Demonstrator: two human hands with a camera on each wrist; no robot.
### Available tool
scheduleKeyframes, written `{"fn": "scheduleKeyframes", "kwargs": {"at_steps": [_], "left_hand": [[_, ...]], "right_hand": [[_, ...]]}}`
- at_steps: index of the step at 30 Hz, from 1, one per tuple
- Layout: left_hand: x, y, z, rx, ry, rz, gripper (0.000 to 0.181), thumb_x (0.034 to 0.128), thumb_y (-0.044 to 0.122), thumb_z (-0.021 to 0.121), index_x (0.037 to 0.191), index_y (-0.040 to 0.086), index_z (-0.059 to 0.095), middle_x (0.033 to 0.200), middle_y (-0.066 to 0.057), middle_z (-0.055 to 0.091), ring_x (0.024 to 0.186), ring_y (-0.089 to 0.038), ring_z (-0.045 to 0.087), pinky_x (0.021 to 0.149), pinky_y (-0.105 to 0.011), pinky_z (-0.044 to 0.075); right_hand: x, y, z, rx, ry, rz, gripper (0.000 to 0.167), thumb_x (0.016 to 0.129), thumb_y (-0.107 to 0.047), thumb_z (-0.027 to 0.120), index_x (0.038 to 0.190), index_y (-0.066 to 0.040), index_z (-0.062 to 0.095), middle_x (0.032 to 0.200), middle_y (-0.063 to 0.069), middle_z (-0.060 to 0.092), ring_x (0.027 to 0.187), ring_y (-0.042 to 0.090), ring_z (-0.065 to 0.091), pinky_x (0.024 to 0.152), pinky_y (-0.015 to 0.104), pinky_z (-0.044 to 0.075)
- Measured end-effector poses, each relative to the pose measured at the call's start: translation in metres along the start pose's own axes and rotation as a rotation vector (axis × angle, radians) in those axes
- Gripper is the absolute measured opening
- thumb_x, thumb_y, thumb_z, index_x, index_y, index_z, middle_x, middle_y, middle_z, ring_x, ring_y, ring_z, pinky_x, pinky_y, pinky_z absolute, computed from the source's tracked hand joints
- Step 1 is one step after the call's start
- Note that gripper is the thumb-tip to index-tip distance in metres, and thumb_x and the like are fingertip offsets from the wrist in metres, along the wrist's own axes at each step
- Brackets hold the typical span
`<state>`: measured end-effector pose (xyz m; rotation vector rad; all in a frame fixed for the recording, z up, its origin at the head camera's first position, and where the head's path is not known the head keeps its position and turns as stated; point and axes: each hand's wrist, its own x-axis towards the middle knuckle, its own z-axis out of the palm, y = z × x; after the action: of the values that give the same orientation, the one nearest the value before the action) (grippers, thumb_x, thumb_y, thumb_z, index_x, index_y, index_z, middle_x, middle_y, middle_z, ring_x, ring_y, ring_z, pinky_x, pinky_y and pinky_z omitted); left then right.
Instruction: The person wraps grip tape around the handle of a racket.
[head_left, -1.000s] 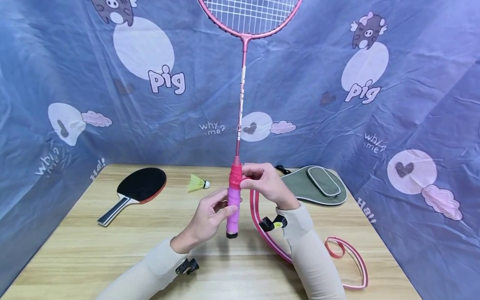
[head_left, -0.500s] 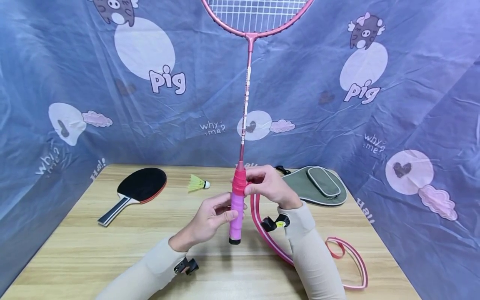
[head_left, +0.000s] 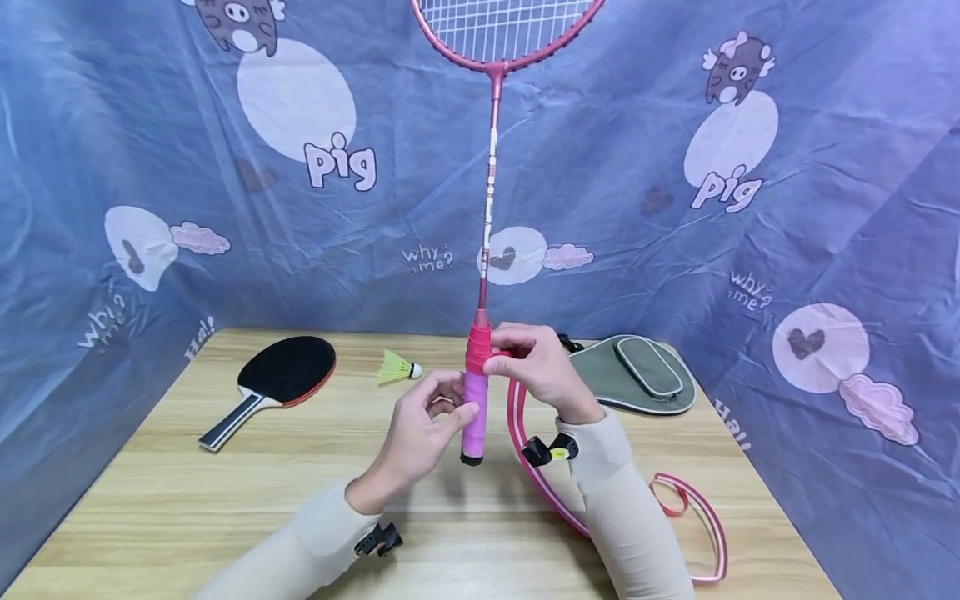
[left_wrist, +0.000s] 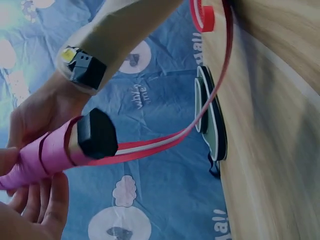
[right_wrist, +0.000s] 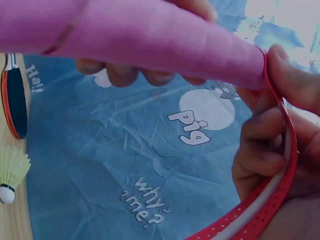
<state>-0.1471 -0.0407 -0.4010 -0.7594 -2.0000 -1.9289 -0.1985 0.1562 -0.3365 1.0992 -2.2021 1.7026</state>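
I'm watching the left hand (head_left: 422,427) holding the racket handle (head_left: 475,412), right hand (head_left: 542,371) pinching red tape (head_left: 516,423) near the handle's top. Winding is probably underway; next turn is likely needing even tension.

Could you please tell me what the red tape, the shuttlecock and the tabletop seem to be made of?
The red tape looks like matte, rubbery synthetic: bendy and dotted with holes. The shuttlecock seems mostly matte yellow nylon or feather; its ribs fit either. The tabletop looks like satin wood or laminate, given its grain.
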Motion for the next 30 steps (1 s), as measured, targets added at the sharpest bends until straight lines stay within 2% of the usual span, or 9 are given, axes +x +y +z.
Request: {"fn": "scheduleKeyframes", "kwargs": {"at_steps": [3, 6, 9, 13, 16, 20, 24, 27, 30], "left_hand": [[0.000, -0.002, 0.002, 0.061, 0.057, 0.038, 0.042, 0.0814, 0.009, 0.084, 0.118, 0.004, 0.063, 0.096, -0.012, 0.066, 0.085, -0.011, 0.065, 0.078, -0.024, 0.062], [0.001, -0.004, 0.003, 0.161, 0.109, 0.082, 0.052, 0.0740, 0.015, 0.091, 0.117, 0.007, 0.063, 0.094, -0.007, 0.066, 0.081, -0.012, 0.065, 0.073, -0.024, 0.062], [0.003, -0.005, 0.003, 0.243, 0.157, 0.113, 0.054, 0.0710, 0.015, 0.093, 0.116, 0.007, 0.064, 0.093, -0.005, 0.065, 0.080, -0.012, 0.065, 0.071, -0.023, 0.061], [0.004, -0.005, 0.001, 0.254, 0.180, 0.132, 0.047, 0.0720, 0.009, 0.092, 0.113, 0.006, 0.069, 0.092, -0.005, 0.066, 0.081, -0.012, 0.067, 0.073, -0.023, 0.062], [0.004, -0.005, -0.002, 0.222, 0.165, 0.136, 0.044, 0.0740, 0.006, 0.089, 0.114, 0.005, 0.070, 0.096, -0.006, 0.068, 0.084, -0.013, 0.068, 0.075, -0.024, 0.063], [0.002, -0.007, -0.003, 0.171, 0.116, 0.153, 0.041, 0.0786, 0.003, 0.085, 0.117, 0.002, 0.071, 0.101, -0.010, 0.069, 0.086, -0.011, 0.070, 0.076, -0.026, 0.064], [0.000, -0.009, -0.004, 0.105, 0.057, 0.171, 0.040, 0.0841, -0.001, 0.079, 0.122, -0.002, 0.069, 0.108, -0.016, 0.069, 0.089, -0.010, 0.069, 0.079, -0.027, 0.064], [0.000, -0.009, -0.005, 0.037, 0.006, 0.158, 0.039, 0.0868, -0.003, 0.075, 0.125, -0.005, 0.067, 0.113, -0.020, 0.067, 0.092, -0.010, 0.068, 0.082, -0.026, 0.063], [0.000, -0.009, -0.007, -0.022, -0.054, 0.144, 0.038, 0.0897, -0.003, 0.071, 0.127, -0.008, 0.064, 0.117, -0.024, 0.065, 0.095, -0.011, 0.068, 0.083, -0.025, 0.062]], "right_hand": [[0.002, 0.000, 0.006, -0.019, 0.039, -0.009, 0.023, 0.085, 0.001, 0.078, 0.105, 0.010, 0.074, 0.087, -0.004, 0.067, 0.071, 0.003, 0.055, 0.060, 0.015, 0.046], [0.004, 0.001, 0.012, -0.053, 0.083, -0.023, 0.023, 0.085, 0.000, 0.078, 0.106, 0.008, 0.075, 0.088, -0.002, 0.066, 0.069, 0.004, 0.052, 0.057, 0.016, 0.043], [0.005, 0.002, 0.017, -0.081, 0.116, -0.030, 0.022, 0.085, -0.003, 0.079, 0.106, 0.004, 0.076, 0.087, 0.001, 0.065, 0.067, 0.005, 0.048, 0.055, 0.017, 0.040], [0.006, 0.001, 0.017, -0.080, 0.119, -0.010, 0.024, 0.086, -0.005, 0.079, 0.108, 0.003, 0.076, 0.087, 0.004, 0.065, 0.067, 0.005, 0.047, 0.055, 0.017, 0.038], [0.007, 0.001, 0.015, -0.060, 0.100, 0.018, 0.028, 0.086, -0.006, 0.079, 0.111, 0.004, 0.075, 0.092, 0.006, 0.070, 0.070, 0.004, 0.052, 0.058, 0.016, 0.042], [0.006, 0.002, 0.012, -0.021, 0.047, 0.052, 0.033, 0.087, -0.011, 0.078, 0.115, 0.006, 0.073, 0.099, 0.007, 0.073, 0.075, 0.005, 0.058, 0.064, 0.017, 0.048], [0.005, 0.002, 0.009, -0.005, 0.007, 0.058, 0.035, 0.088, -0.017, 0.079, 0.115, 0.006, 0.073, 0.098, -0.001, 0.073, 0.077, 0.005, 0.060, 0.067, 0.018, 0.050], [0.004, 0.003, 0.007, 0.014, -0.012, 0.052, 0.036, 0.089, -0.019, 0.078, 0.113, 0.007, 0.073, 0.096, -0.008, 0.072, 0.078, 0.005, 0.061, 0.069, 0.018, 0.052], [0.003, 0.004, 0.005, 0.034, -0.031, 0.058, 0.035, 0.089, -0.017, 0.078, 0.112, 0.008, 0.072, 0.096, -0.008, 0.072, 0.081, 0.005, 0.063, 0.073, 0.019, 0.054]]}}
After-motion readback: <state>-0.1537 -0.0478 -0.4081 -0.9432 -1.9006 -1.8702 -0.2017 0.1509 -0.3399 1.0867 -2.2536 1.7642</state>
